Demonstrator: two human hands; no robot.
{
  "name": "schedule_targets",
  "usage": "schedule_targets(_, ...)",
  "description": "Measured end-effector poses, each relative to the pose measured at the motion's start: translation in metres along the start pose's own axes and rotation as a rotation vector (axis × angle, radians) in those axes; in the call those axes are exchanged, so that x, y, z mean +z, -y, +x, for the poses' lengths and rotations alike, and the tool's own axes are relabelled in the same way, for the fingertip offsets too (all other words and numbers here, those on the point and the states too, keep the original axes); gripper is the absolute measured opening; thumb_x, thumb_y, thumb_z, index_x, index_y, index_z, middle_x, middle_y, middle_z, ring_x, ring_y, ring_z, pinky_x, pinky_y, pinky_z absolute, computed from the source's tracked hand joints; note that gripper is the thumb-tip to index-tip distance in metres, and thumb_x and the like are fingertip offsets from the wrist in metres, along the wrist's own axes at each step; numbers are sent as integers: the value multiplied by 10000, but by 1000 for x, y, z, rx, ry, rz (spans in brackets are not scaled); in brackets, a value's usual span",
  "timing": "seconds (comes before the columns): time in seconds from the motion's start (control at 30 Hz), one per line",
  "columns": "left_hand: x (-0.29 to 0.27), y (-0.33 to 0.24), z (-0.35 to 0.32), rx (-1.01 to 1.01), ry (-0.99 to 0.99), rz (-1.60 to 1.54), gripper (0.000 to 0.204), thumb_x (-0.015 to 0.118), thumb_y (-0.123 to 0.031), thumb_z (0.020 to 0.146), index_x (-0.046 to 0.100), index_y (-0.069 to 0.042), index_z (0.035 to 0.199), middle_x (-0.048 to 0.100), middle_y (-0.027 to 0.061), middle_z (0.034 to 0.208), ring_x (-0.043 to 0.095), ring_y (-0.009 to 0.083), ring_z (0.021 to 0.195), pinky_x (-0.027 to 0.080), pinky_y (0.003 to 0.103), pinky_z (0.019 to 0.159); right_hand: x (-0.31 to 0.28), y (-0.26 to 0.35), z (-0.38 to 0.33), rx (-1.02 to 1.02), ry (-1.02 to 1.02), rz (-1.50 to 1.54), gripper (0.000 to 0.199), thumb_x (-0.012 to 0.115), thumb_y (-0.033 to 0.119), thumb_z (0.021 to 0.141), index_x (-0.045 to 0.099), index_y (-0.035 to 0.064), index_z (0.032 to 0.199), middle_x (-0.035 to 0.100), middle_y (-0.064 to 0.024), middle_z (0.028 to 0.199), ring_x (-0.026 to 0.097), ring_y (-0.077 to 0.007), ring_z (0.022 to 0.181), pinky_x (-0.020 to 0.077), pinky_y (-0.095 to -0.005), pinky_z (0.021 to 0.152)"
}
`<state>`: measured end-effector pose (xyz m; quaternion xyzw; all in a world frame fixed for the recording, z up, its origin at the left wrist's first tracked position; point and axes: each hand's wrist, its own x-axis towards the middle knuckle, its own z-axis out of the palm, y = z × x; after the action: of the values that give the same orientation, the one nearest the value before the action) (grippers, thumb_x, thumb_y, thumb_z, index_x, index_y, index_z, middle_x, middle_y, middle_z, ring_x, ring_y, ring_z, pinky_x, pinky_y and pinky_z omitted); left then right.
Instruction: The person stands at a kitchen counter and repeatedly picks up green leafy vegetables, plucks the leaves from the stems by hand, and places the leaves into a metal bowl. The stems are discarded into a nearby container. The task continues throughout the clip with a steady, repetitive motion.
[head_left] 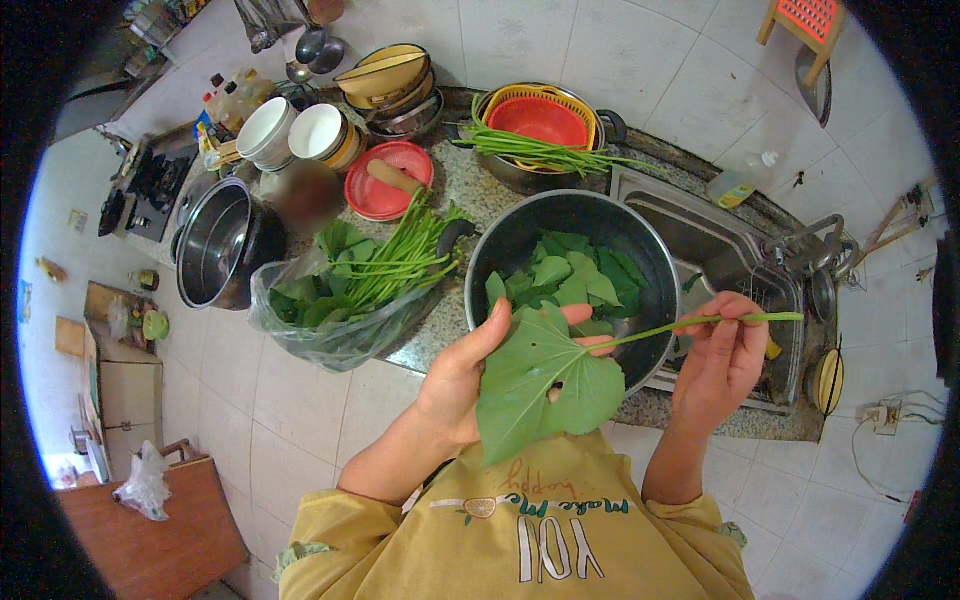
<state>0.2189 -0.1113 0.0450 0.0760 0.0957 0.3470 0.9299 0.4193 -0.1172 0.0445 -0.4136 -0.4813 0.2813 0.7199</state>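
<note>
My left hand (pixel 462 372) holds a large heart-shaped green leaf (pixel 545 385) by its blade, close to my chest. My right hand (pixel 722 355) pinches the leaf's long thin stem (pixel 700 322), which runs out to the right over the sink. Just beyond both hands stands a big steel bowl (pixel 505 250) on the speckled counter, with several picked green leaves (pixel 570 278) lying in it. Left of the bowl lies a clear plastic bag (pixel 335 335) full of leafy stalks (pixel 385 262).
A steel sink (pixel 700 240) lies right of the bowl. Farther back stand a pot with orange and red strainers (pixel 540 118) and green stalks across it, a red plate (pixel 385 190), stacked bowls (pixel 390 80), white bowls (pixel 300 132), a steel pot (pixel 215 245) and a stove (pixel 150 185).
</note>
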Motion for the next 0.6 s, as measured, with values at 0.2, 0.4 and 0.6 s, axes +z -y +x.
schedule_targets(0.2, 4, -1, 0, 63, -74, 219, 682, 581, -98, 711, 247, 41, 1289, 360, 283, 1246, 418, 346, 1132, 345, 409, 947, 0, -2, 1, 9, -6, -5, 94, 402, 96, 885, 419, 10, 918, 454, -108, 826, 500, -152, 657, 483, -273, 584)
schedule_targets(0.4, 11, -2, 3, 75, -142, 270, 797, 598, 81, 594, 255, -13, 1307, 394, 242, 1243, 451, 300, 1114, 365, 392, 931, 0, -2, 2, 6, -3, -7, 93, 402, 97, 884, 418, 11, 918, 455, -108, 819, 490, -144, 643, 479, -268, 581)
schedule_targets(0.6, 8, -1, 7, 130, -149, 538, 688, 606, 60, 653, 309, -14, 1269, 505, 202, 1142, 527, 245, 1015, 409, 347, 881, 0, -3, 3, 20, -8, 17, 77, 401, 85, 881, 423, 18, 911, 460, -102, 793, 485, -137, 631, 478, -272, 586)
